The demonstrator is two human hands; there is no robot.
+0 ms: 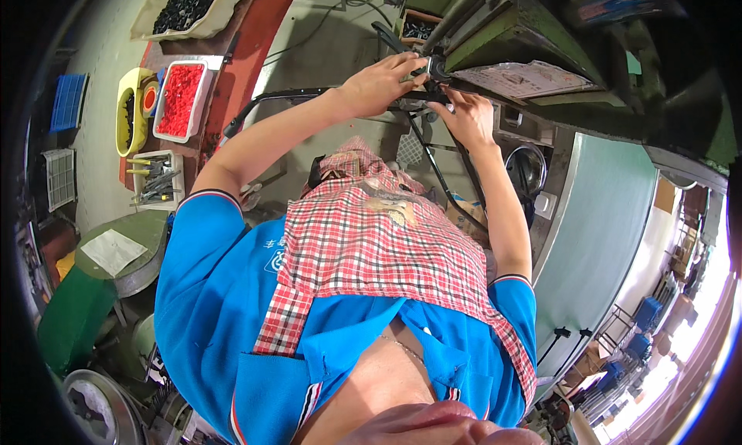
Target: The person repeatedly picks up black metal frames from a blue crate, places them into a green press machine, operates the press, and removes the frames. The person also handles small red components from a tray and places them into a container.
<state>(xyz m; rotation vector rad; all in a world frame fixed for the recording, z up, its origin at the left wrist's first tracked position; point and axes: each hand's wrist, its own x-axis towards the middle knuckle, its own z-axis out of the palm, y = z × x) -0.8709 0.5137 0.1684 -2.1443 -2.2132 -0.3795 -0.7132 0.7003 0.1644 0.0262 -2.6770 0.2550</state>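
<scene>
A black tubular metal frame (297,94) stretches across in front of me, its bent tubes running out to the left and down toward the lower right. My left hand (379,83) is closed around a dark fitting on this frame, right by the green machine (525,39). Beside it, my right hand (468,122) grips the frame from the right, thumb against the tube and fingers partly hidden under the machine's edge. Both hands are close together at the machine's working end. What exactly lies between the fingers is partly covered.
On the left bench stand a white tray of red small parts (207,97), a yellow container (122,112), a tool bin (179,170) and a large tray of black parts (224,20). A pale green panel (599,213) rises at right. A round green-topped stool (154,236) stands lower left.
</scene>
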